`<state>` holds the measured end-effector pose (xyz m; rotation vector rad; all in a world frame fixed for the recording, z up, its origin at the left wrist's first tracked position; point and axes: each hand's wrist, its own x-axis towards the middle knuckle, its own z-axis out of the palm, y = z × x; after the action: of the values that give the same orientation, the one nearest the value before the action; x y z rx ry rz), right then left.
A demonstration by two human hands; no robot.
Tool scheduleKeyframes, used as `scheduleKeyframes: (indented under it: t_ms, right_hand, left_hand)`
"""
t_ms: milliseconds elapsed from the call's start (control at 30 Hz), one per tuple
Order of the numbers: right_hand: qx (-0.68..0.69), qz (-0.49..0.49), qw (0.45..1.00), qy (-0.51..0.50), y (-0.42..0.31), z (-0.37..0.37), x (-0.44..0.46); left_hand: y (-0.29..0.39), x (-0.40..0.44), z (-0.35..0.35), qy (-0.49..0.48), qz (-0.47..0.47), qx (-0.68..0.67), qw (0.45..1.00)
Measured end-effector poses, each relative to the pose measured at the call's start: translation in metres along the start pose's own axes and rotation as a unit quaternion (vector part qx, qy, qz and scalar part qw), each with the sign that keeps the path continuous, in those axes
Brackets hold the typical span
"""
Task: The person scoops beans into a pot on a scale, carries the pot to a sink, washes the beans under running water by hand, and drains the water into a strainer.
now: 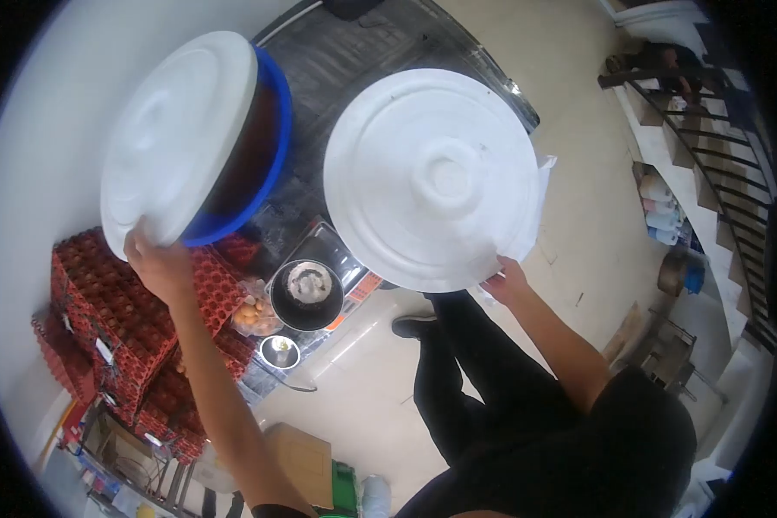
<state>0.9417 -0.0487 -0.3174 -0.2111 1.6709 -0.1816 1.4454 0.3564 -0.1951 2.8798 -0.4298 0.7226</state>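
My left hand [160, 266] is closed on the near rim of a round white plastic lid [168, 147]. That lid sits tilted over a big blue tub [278, 138], leaving a gap through which a dark brown inside shows. Out to the right, my right hand [508, 281] grips the edge of a second round white lid [388, 181], which has a raised ring at its centre. This second lid is held up in front of me and hides part of the dark table [345, 52] behind it. The fingers under each lid are partly hidden.
Stacked red egg trays [121, 302] stand at the left. A dark pot [306, 315] with white powder, a bag of eggs [255, 315] and a small metal bowl [279, 352] are near the table's front edge. A person [669, 65] is by the staircase [708, 129].
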Motion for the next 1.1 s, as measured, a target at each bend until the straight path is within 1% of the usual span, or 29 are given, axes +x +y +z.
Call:
scheduleKeyframes:
  t_ms: [33,67,100,200,267,333,367,400,433,467,500,533,600,633,667,733,767,800,867,933,967,1033,1067,1100]
  right_hand:
    - [-0.017,-0.009,1.0,0.016,-0.002,0.0,-0.002]
    - [-0.034,-0.016,0.999,0.035,-0.007,0.0,-0.025]
    - [-0.049,-0.023,0.997,0.055,-0.013,0.003,-0.052]
    - [-0.026,-0.178,0.979,-0.096,-0.023,0.014,-0.121]
    - [-0.043,-0.272,0.949,-0.154,-0.038,0.063,-0.2]
    - [-0.077,-0.326,0.908,-0.25,-0.055,0.113,-0.252]
    - [-0.068,-0.346,0.893,-0.281,-0.057,0.146,-0.272]
    - [-0.059,-0.367,0.873,-0.314,-0.056,0.181,-0.281]
    - [-0.057,-0.398,0.855,-0.326,-0.051,0.21,-0.271]
    - [-0.12,-0.434,0.831,-0.327,-0.049,0.243,-0.259]
    - [-0.141,-0.459,0.812,-0.332,-0.042,0.278,-0.256]
    - [-0.203,-0.483,0.786,-0.327,-0.035,0.31,-0.231]
    - [-0.232,-0.581,0.729,-0.279,-0.017,0.369,-0.208]
    - [-0.271,-0.577,0.724,-0.264,-0.01,0.39,-0.205]
    - [-0.311,-0.57,0.719,-0.248,-0.004,0.405,-0.201]
    - [-0.36,-0.579,0.697,-0.222,0.019,0.434,-0.163]
    - [-0.383,-0.582,0.685,-0.211,0.032,0.442,-0.145]
    - [-0.395,-0.535,0.712,-0.226,0.04,0.438,-0.138]
    - [-0.424,-0.496,0.728,-0.21,0.069,0.434,-0.091]
    - [-0.469,-0.486,0.714,-0.183,0.09,0.416,-0.067]
    - [-0.493,-0.481,0.706,-0.166,0.094,0.404,-0.065]
    - [-0.471,-0.475,0.718,-0.189,0.1,0.387,-0.06]
    - [-0.461,-0.471,0.724,-0.203,0.102,0.378,-0.062]
    - [-0.486,-0.466,0.717,-0.177,0.096,0.367,-0.066]
  left_hand:
    - [0.002,-0.005,0.0,0.017,-0.006,0.078,0.997]
    - [0.01,-0.01,-0.006,0.029,-0.01,0.155,0.987]
    - [0.018,-0.012,-0.01,0.027,-0.052,0.195,0.979]
    - [0.017,-0.027,0.004,-0.026,-0.19,0.136,0.972]
    - [0.014,-0.039,0.019,-0.082,-0.274,0.002,0.958]
    - [0.009,-0.052,0.039,-0.139,-0.351,-0.135,0.916]
    - [0.002,-0.061,0.055,-0.116,-0.323,-0.202,0.917]
    - [0.023,-0.058,0.043,-0.14,-0.388,-0.282,0.866]
    - [0.055,-0.049,0.021,-0.16,-0.448,-0.359,0.803]
    - [0.074,-0.04,0.009,-0.176,-0.5,-0.43,0.731]
    - [0.065,-0.046,0.027,-0.179,-0.465,-0.43,0.753]
    - [0.068,-0.043,0.028,-0.174,-0.464,-0.431,0.754]
    - [0.081,-0.043,0.029,-0.164,-0.461,-0.436,0.755]
    - [0.087,-0.041,0.027,-0.162,-0.464,-0.437,0.753]
    - [0.081,-0.046,0.036,-0.145,-0.436,-0.437,0.774]
    - [0.061,-0.057,0.064,-0.104,-0.377,-0.437,0.81]
    - [0.06,-0.055,0.064,-0.112,-0.388,-0.43,0.808]
    - [0.063,-0.056,0.063,-0.12,-0.399,-0.421,0.806]
    - [0.076,-0.056,0.055,-0.138,-0.428,-0.413,0.792]
    - [0.094,-0.05,0.034,-0.166,-0.465,-0.413,0.765]
    - [0.093,-0.054,0.037,-0.167,-0.46,-0.415,0.767]
    - [0.085,-0.059,0.043,-0.166,-0.452,-0.417,0.771]
    - [0.08,-0.064,0.048,-0.157,-0.442,-0.411,0.782]
    - [0.076,-0.068,0.055,-0.148,-0.43,-0.405,0.793]
